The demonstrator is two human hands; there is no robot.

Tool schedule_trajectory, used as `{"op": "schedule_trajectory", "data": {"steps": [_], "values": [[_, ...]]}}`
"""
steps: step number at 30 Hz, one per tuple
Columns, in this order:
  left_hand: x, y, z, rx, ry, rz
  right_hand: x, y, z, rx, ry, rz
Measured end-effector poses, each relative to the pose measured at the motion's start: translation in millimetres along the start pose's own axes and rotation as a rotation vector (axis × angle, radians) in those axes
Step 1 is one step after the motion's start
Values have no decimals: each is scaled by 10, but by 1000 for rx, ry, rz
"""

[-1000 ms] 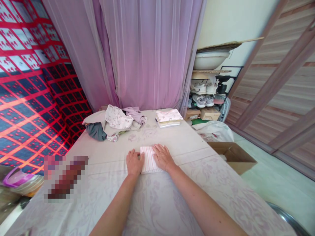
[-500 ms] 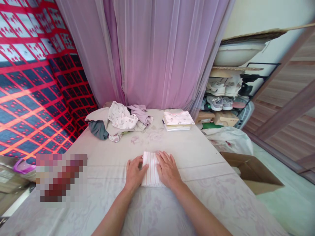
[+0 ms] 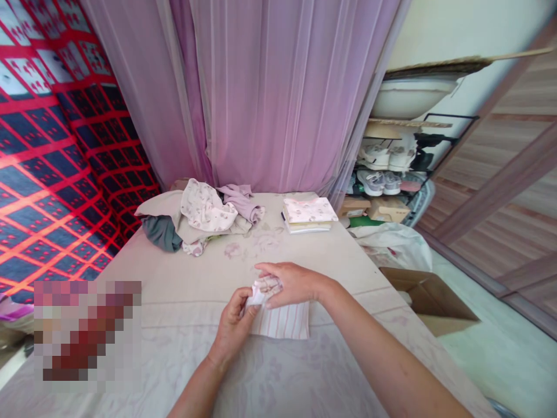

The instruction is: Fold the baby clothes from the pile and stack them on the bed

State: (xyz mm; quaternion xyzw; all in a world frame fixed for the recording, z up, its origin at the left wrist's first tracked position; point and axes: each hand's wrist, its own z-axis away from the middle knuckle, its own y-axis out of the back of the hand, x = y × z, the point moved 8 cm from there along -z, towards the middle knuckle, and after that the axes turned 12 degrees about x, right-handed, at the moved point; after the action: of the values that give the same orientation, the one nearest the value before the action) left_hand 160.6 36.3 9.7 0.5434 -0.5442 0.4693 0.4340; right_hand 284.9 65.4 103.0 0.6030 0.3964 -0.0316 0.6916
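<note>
The fingers (image 3: 249,303) of the left hand (image 3: 232,331) pinch the upper left corner of a small striped cloth (image 3: 282,319), thumb and forefinger clenched on the bunched edge. The right hand (image 3: 289,283) meets it from 2 o'clock; its fingers curl around the same gathered corner, grasping the fabric between thumb and fingertips. The rest of the cloth hangs and lies down toward 5 o'clock on the surface (image 3: 304,377), which is covered with a pale floral sheet.

Half a second ago both hands lay flat, palms down, on either side of the cloth, which sat as a neat narrow fold between them. Now the palms have lifted, the top corner is raised and crumpled, and the lower part has spread wider across the sheet.

The cloth is white with thin pink stripes running lengthwise, smooth in its lower half and rumpled where it is held.

At 3 o'clock from the hands, on the floor beside the surface, stands an open cardboard box (image 3: 429,302); what it holds cannot be made out. At 12 o'clock, at the far edge, a short stack of folded cloths (image 3: 310,213) lies squared up. At 11 o'clock is a loose heap of clothes (image 3: 195,217), grey, beige and flowered. Behind them hangs a mauve curtain (image 3: 278,93), and at 2 o'clock a rack of shoes (image 3: 383,171).
</note>
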Motion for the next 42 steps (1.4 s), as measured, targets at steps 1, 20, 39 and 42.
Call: {"op": "schedule_trajectory", "data": {"steps": [1,20,39,42], "values": [[24,-5,2,-10,-5,11,-23,6,33,2,-23,-24],[163,50,-75,-86,156,168,162,11,160,226,-58,157],[-130,-118,155,32,247,158,905,-57,308,517,-292,-243],[-97,-175,112,55,260,225,913,65,225,513,-267,-279]]}}
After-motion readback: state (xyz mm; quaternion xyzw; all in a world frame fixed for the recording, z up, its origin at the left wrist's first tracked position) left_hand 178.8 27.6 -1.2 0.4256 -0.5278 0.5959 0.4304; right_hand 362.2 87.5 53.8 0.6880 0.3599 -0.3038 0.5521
